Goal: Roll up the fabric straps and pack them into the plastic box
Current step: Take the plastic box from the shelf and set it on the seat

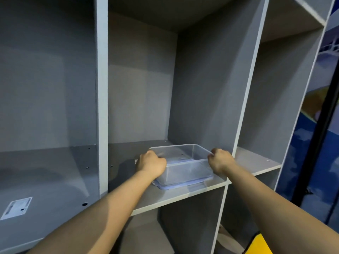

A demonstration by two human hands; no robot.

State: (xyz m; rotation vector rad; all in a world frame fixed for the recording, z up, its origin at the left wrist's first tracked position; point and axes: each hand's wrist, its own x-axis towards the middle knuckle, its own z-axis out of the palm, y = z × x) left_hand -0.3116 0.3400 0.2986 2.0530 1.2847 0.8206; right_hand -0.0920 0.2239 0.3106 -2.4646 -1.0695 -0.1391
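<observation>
- The plastic box is sitting on the grey shelf, close to its front edge, in the middle bay of the cabinet.
- The left hand is gripping the box's left rim, fingers curled over it.
- The right hand is gripping the right rim the same way.
- The box is lying straight ahead between the two hands, its long side running left to right, and both hands are looking equally near.
- It is resting on what appears to be a blue-edged lid.
- No fabric straps are showing, and the box is looking empty, so fetching it is probably the step in hand.
</observation>
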